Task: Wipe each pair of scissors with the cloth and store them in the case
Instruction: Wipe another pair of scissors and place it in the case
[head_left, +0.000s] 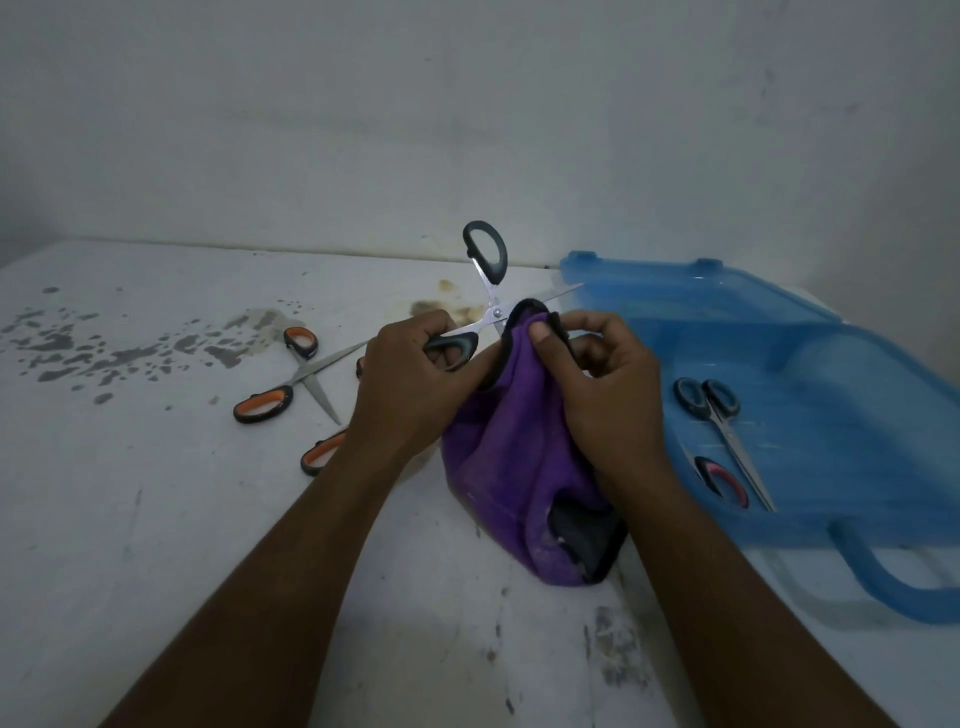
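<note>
My left hand (415, 379) grips the lower handle of grey-handled scissors (485, 260), held spread wide above the table. One of their blades is buried in the purple cloth (514, 462), which my right hand (597, 374) pinches around it; the other blade tip pokes out to the right. The open blue plastic case (841, 431) lies at the right. Inside it sit blue-handled scissors (709, 400) and pink-and-black-handled scissors (722, 480).
Orange-handled scissors (291, 379) lie open on the stained white table (156, 519) left of my hands. Another orange-handled pair (322, 452) lies partly under my left forearm. A wall rises close behind the table. The case's handle (883, 566) points toward me.
</note>
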